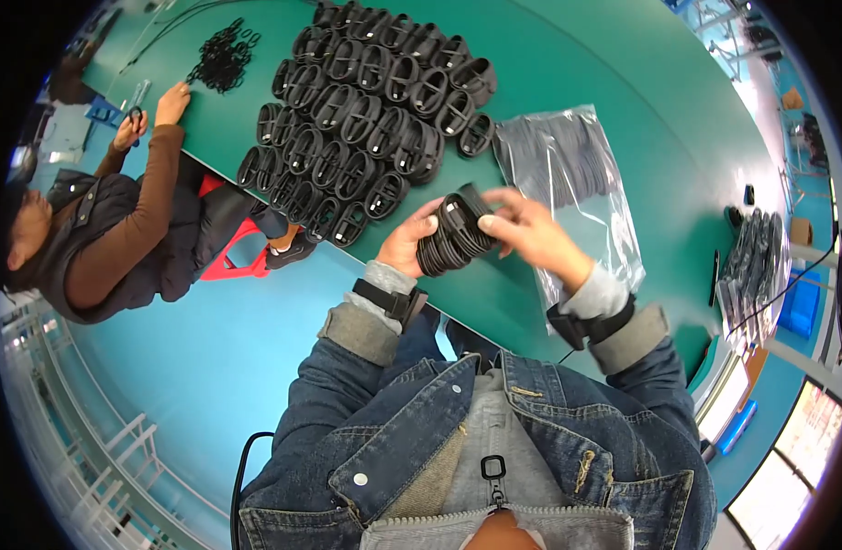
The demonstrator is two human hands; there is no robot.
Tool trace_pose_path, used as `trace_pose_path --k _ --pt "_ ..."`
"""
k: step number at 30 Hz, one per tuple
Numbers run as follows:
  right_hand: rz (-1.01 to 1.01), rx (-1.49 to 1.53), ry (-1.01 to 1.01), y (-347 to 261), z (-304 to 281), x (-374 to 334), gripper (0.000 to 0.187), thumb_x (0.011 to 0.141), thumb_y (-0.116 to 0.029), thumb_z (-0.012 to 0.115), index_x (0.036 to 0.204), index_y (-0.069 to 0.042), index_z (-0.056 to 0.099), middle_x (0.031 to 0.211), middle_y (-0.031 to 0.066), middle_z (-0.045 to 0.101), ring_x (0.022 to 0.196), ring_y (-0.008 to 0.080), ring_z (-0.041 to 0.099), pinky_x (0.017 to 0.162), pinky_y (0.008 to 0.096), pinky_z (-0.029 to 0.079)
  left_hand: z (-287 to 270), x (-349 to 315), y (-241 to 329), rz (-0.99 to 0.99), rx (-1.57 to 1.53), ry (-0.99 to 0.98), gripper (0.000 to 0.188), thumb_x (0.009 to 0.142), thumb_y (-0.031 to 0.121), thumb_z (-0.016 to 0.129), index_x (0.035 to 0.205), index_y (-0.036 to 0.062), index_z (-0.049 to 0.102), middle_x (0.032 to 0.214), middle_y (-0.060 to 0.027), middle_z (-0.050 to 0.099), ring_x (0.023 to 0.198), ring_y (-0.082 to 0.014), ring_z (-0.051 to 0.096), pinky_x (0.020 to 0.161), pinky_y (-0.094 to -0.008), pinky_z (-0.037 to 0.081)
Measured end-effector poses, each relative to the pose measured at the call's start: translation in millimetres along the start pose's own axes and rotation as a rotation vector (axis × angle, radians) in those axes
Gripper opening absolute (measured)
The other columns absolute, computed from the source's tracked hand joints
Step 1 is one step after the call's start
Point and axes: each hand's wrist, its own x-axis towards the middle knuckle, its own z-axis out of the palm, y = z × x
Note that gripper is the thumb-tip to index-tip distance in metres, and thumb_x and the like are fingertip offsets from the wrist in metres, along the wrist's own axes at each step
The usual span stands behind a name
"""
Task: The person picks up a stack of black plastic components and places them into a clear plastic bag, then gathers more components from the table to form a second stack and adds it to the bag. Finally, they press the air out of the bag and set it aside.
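Between my two hands, above the near edge of the green table, is a small stack of coiled black cables (453,234). My left hand (410,240) grips its left side, thumb on top. My right hand (529,229) has its thumb and fingers closed on the stack's right end. Just beyond lies a large heap of coiled black cables (357,119), each bundled into an oval loop. Right of my hands a clear plastic bag (591,225) lies flat, with a row of black coils (563,160) inside its far part.
A co-worker (118,229) sits at the table's left side, hands near a pile of small black loops (224,57). A red stool (233,257) stands beside them. Filled clear bags (756,266) lie at the right end of the green table (678,183).
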Motion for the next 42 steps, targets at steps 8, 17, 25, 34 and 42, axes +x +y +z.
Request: trace_pose_path --k 8,17,25,34,42 --pt "-0.27 -0.415 0.541 105.7 40.5 2.4 0.05 0.086 -0.03 0.054 0.122 0.004 0.043 0.086 0.018 0.06 0.083 0.0315 0.057 0.079 0.0426 0.045 2.2 12.1 -26.6 0.003 0.787 0.492 0.036 0.077 0.011 0.068 0.108 -0.0026 0.057 0.109 -0.0126 0.058 0.087 -0.0191 0.061 0.076 -0.0276 0.05" --pt "-0.366 -0.556 0.606 91.3 61.6 -14.7 0.105 0.055 -0.046 0.078 0.133 0.003 0.027 0.115 0.0216 0.045 0.104 0.0395 0.045 0.091 0.044 0.036 -4.0 20.8 -39.2 0.381 1.244 0.683 0.026 0.084 0.012 0.059 0.105 -0.0039 0.058 0.098 -0.012 0.059 0.083 -0.0193 0.06 0.075 -0.0284 0.049" --pt "-0.465 -0.523 0.547 101.6 49.0 -5.7 0.114 0.044 -0.05 0.081 0.134 -0.004 0.028 0.117 0.0199 0.043 0.108 0.0373 0.042 0.094 0.0442 0.034 -13.2 15.8 -48.8 0.234 0.777 0.688 0.028 0.089 0.012 0.047 0.112 -0.0025 0.053 0.102 -0.0185 0.056 0.097 -0.0304 0.055 0.084 -0.0391 0.043" --pt "-0.526 -0.41 0.541 104.9 46.7 -7.6 0.049 0.083 -0.024 0.053 0.127 -0.004 0.043 0.12 0.0172 0.046 0.11 0.0358 0.044 0.095 0.0405 0.035 -8.1 3.7 -20.7 0.689 2.266 0.295 0.033 0.089 0.013 0.046 0.119 -0.0011 0.051 0.119 -0.0197 0.051 0.108 -0.033 0.049 0.093 -0.0391 0.037" --pt "-0.445 -0.204 0.766 102.2 78.1 -4.5 0.041 0.086 -0.017 0.046 0.124 -0.003 0.046 0.12 0.0183 0.049 0.109 0.0341 0.047 0.094 0.0362 0.037 -5.3 1.7 -37.1 0.47 1.79 0.257 0.039 0.087 0.009 0.046 0.125 0.0008 0.047 0.125 -0.0197 0.048 0.111 -0.0349 0.048 0.095 -0.0407 0.036"
